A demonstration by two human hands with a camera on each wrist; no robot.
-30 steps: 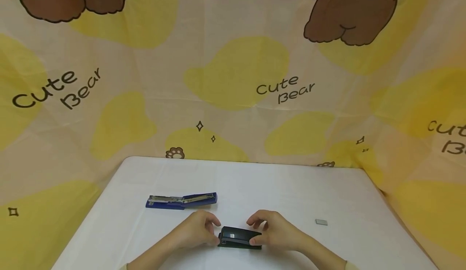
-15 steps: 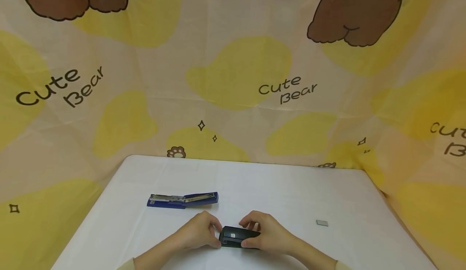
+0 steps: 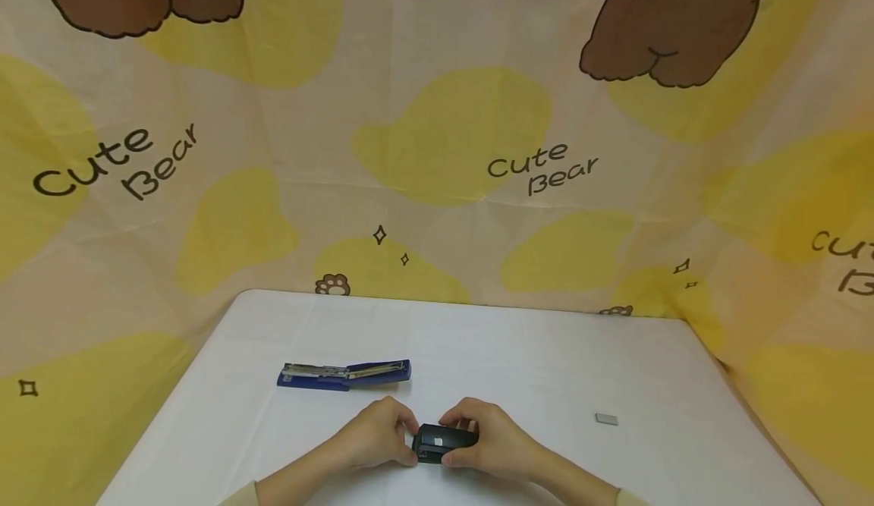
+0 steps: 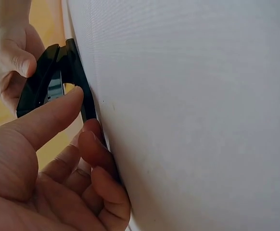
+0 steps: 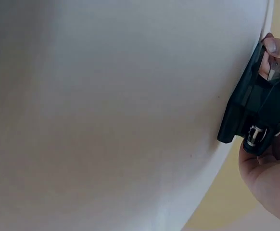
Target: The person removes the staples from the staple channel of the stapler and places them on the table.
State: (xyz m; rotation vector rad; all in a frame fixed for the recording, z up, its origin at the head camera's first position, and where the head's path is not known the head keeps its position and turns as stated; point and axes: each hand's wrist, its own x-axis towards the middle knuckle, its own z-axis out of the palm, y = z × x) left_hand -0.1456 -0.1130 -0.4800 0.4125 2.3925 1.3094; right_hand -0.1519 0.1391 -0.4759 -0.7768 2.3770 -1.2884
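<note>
In the head view, a black elongated plastic stapler (image 3: 444, 436) lies near the close side of the white desk (image 3: 512, 354), between the left hand (image 3: 378, 434) and the right hand (image 3: 495, 439). A dark-blue metal-lined stapler (image 3: 347, 376) lies opened out farther back to the left; a small grey rectangular block (image 3: 606, 419) rests well apart at the right. Behind hangs a beige-and-yellow cloth backdrop (image 3: 437, 248) printed with brown bears.

In the left wrist view, the left grip is narrow, thumb and fingers pinching the black stapler's base at one end. Its upper arm and base stand apart around a gap.

In the right wrist view, the right grip holds the upper arm at the opposite end, beside a silvery cylindrical metal part (image 5: 254, 136).
</note>
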